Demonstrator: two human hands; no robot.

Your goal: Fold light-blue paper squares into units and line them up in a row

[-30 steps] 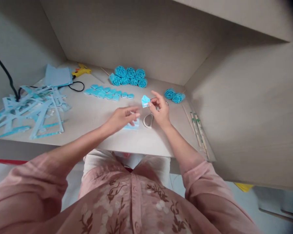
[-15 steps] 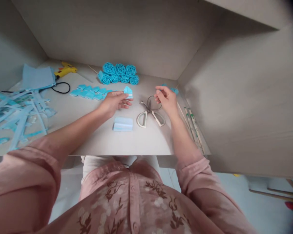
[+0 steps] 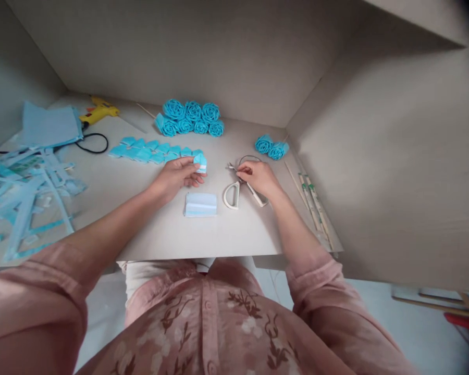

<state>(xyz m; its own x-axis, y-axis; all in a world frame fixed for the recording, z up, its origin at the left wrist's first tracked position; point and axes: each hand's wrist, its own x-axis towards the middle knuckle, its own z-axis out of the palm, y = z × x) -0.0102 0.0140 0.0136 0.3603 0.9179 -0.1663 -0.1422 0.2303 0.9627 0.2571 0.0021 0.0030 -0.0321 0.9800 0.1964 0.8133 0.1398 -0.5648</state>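
Observation:
My left hand [image 3: 175,176] pinches a small folded blue piece [image 3: 200,162] with a white strip, thumb on top and the lower fingers loosely curled. Over the middle of a pair of white-handled scissors [image 3: 231,196], my right hand [image 3: 258,177] has its fingertips pressed together. The scissors lie with blades partly apart, and part of them is hidden under that hand. Whether the fingertips grip the blades or something small there is hidden. A thin dark loop [image 3: 250,157] curves just behind the right hand. Between the arms lies a folded pale blue sheet [image 3: 201,204].
Rolled blue roses [image 3: 193,117] are stacked at the back, with two more [image 3: 271,147] at right. Folded blue pieces [image 3: 148,150] lie in rows. A yellow glue gun [image 3: 101,110], stacked sheets [image 3: 50,125] and cut strips [image 3: 31,190] fill the left; sticks [image 3: 312,203] lie right.
My right hand has come down and left onto the scissors, uncovering the roses at the back right. The left hand still holds the folded piece, slightly lower. The view has shifted a little.

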